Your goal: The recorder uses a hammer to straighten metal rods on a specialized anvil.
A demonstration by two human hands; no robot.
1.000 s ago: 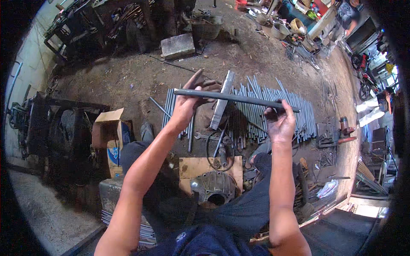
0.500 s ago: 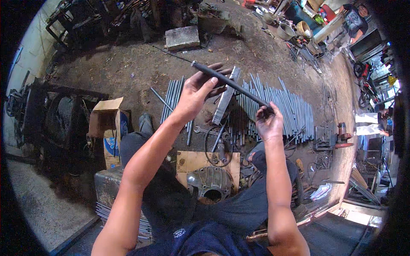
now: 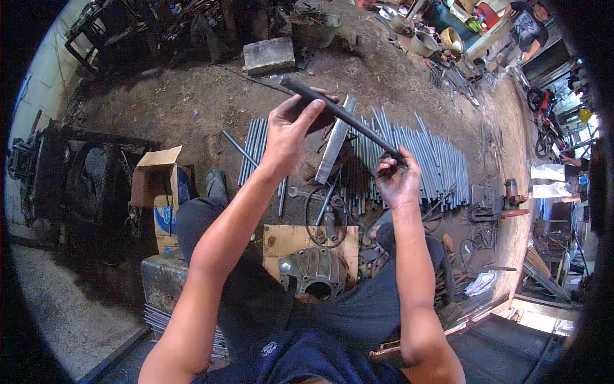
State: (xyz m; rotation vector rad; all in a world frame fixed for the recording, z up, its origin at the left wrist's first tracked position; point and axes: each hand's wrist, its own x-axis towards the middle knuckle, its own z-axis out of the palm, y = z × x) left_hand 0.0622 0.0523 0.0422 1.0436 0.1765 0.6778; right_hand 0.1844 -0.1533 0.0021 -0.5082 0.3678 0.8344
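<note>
A dark, straight metal rod (image 3: 358,125) is held up in front of me, slanting from upper left down to the right. My left hand (image 3: 289,133) grips it near its upper left end, thumb lying along the top and fingers curled behind. The lower right end sits in my right hand (image 3: 400,182), with the fingertips bent round it. Below the rod a flat grey metal bar (image 3: 335,144) lies slanted, partly hidden by my left hand. Many grey rods (image 3: 419,160) are laid side by side on the ground beyond my right hand, and a smaller group (image 3: 254,146) lies left.
Between my legs a metal housing (image 3: 313,272) rests on a piece of cardboard (image 3: 274,240). An open-ended wrench (image 3: 306,193) lies beside a looped cable. An open cardboard box (image 3: 157,176) stands left, and a stone block (image 3: 268,56) lies ahead. Another person (image 3: 529,32) is at the far right.
The rod's upper left end has shifted left and up, and its pale end face no longer shows. My left fingers, spread before, are now closer round the rod.
</note>
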